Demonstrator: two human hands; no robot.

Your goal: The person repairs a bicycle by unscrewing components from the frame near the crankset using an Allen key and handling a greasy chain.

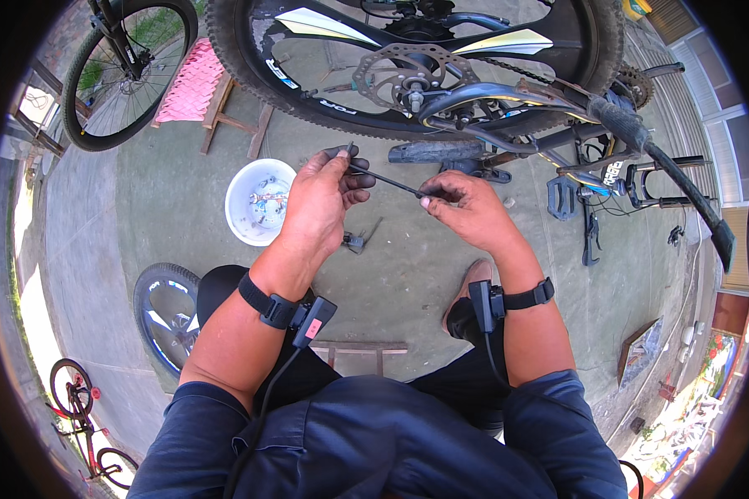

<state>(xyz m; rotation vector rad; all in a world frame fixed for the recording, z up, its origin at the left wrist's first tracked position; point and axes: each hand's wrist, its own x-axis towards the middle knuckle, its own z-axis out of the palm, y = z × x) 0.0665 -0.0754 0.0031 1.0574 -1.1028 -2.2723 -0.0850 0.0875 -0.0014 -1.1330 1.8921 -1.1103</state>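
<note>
A thin, straight black rod [387, 179] stretches between my two hands; whether it is a piece of cable housing or a solid bar I cannot tell. My left hand [318, 198] pinches its upper end between thumb and fingertips, the other fingers half curled. At the lower right end, my right hand [473, 214] is closed on it with thumb and forefinger. Dark grime covers the fingertips. Beyond my hands lies a bicycle wheel [308, 112] with a perforated brake disc [383, 79], fixed in a dark bicycle frame [570, 166]. A small black part [355, 242] rests on the ground below my left hand.
A white bucket [235, 218] holding metal tools stands left of my hands. Behind it is a wooden stool [193, 83] with pink webbing. A pedal [562, 198] and a brake lever [591, 239] are at right. Another wheel [165, 312] and a red bicycle [87, 428] are at left.
</note>
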